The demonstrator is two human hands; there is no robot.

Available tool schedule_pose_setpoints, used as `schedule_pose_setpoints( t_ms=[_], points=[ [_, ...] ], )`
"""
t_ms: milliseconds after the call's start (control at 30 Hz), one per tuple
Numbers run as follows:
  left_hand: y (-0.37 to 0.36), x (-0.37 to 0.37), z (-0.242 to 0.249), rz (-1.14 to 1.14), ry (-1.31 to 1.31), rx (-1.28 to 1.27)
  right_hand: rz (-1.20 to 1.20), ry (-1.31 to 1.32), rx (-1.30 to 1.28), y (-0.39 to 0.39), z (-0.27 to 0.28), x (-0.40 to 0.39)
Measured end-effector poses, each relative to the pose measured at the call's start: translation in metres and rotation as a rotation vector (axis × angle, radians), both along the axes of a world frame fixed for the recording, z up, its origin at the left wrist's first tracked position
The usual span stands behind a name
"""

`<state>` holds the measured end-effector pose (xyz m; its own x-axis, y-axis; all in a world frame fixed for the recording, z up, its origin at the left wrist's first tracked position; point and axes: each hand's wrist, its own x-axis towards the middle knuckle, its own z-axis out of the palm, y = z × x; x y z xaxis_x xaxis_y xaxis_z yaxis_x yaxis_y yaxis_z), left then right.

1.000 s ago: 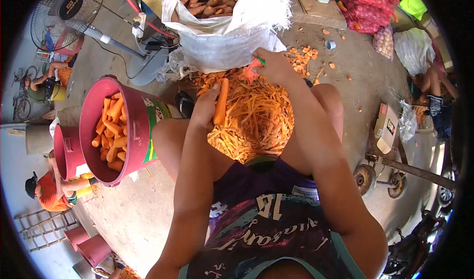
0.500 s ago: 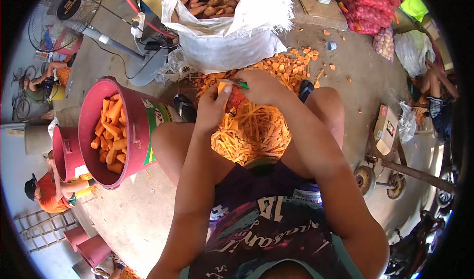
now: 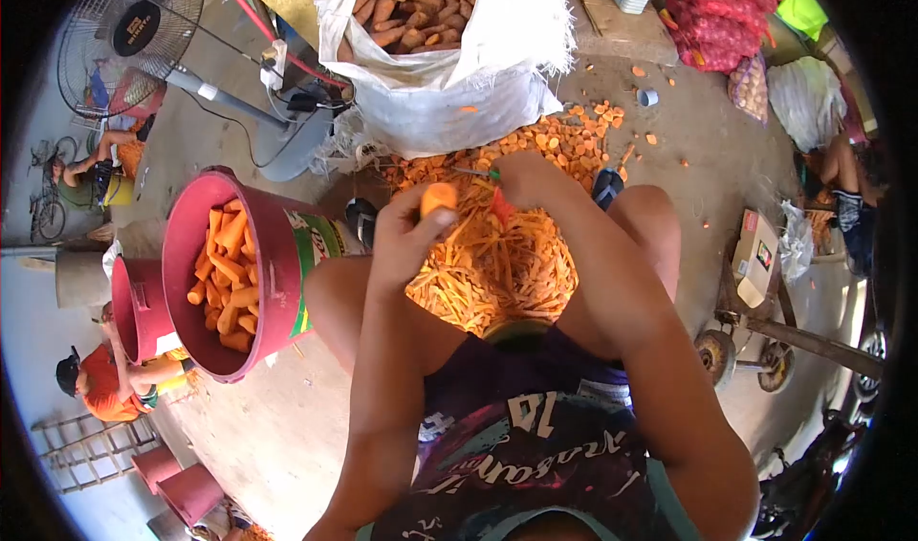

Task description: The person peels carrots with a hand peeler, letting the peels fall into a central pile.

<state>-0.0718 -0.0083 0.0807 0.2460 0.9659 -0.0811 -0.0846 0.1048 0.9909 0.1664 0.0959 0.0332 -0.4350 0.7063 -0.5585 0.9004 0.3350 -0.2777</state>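
Concrete floor [image 3: 296, 417], left hand [image 3: 400, 230] curled round a carrot [image 3: 440, 199], right hand [image 3: 526, 179] closed on a knife [image 3: 470, 172]; carrot likely stiff, light, slightly slick, best gripped mid-length.

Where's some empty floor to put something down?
Mostly bare floor lies between the big tub and left arm, and between the right knee and cart. It's crowded near the carrot: peelings pile between the knees, and orange slices lie beside the sack.

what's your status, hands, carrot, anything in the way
Left hand gripping carrot. Right hand holding knife, clear of carrot. Peelings heaped below, nothing visibly blocking.
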Motion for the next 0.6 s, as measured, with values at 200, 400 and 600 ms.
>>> schedule_pose_setpoints(
  t_ms=[200,400,600],
  points=[
    [0.021,-0.123,0.039,0.254,-1.371,0.319,-0.228,0.299,0.114,-0.016,0.058,0.018],
    [0.038,-0.118,0.008,0.379,-0.793,0.088,-0.209,0.366,0.143,-0.001,0.068,0.029],
    [0.147,-0.030,0.042,0.406,-0.046,-0.004,-0.196,0.439,0.157,0.009,0.080,0.036]
  ],
)
